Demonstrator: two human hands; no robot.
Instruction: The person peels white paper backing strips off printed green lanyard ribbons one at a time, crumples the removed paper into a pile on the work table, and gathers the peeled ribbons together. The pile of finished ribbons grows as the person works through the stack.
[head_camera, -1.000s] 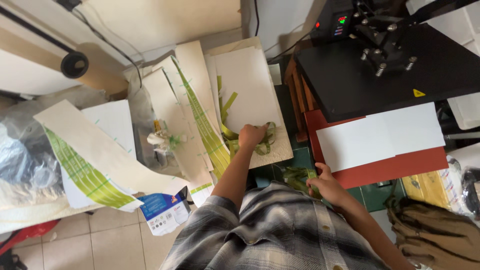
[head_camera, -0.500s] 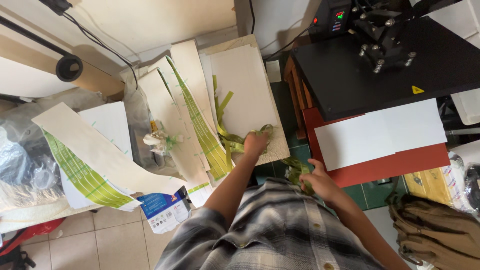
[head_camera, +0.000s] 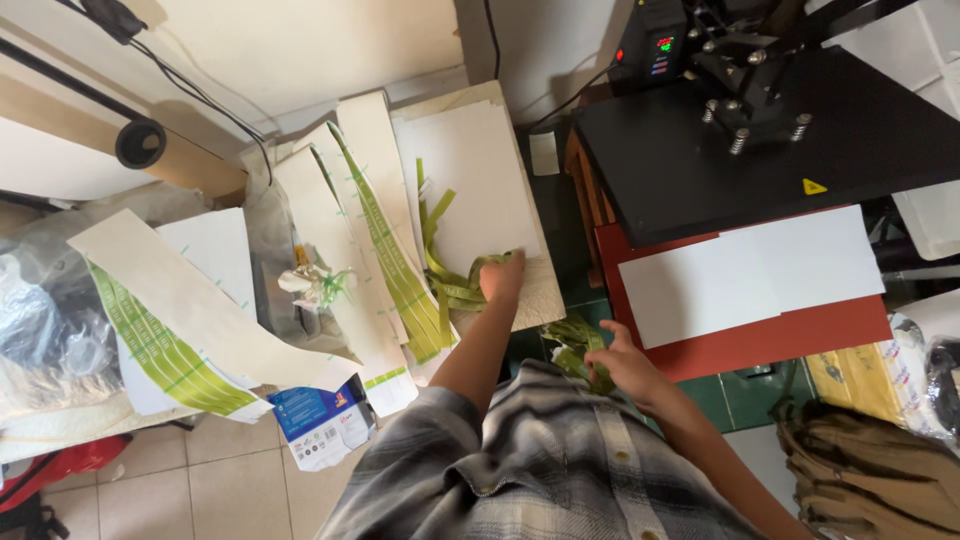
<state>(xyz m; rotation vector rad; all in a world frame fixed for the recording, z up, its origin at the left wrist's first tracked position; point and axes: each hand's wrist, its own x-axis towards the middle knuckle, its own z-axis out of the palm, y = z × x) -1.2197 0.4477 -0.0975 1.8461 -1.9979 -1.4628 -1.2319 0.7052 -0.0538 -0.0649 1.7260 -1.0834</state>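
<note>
Gathering green strips (head_camera: 455, 290) off the board (head_camera: 480, 170): my left hand (head_camera: 500, 278) pinches their ends, my right hand (head_camera: 622, 362) clutches a bundle (head_camera: 575, 345). Next I judge a clean lift without tangling.

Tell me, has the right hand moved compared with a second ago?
Yes. The right hand rose from under the red platen to beside its corner, gripping green strips.

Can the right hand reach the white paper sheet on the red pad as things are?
Probably yes. The right hand holds green strips beside the red pad, and nothing lies between it and the white paper sheet.
</note>
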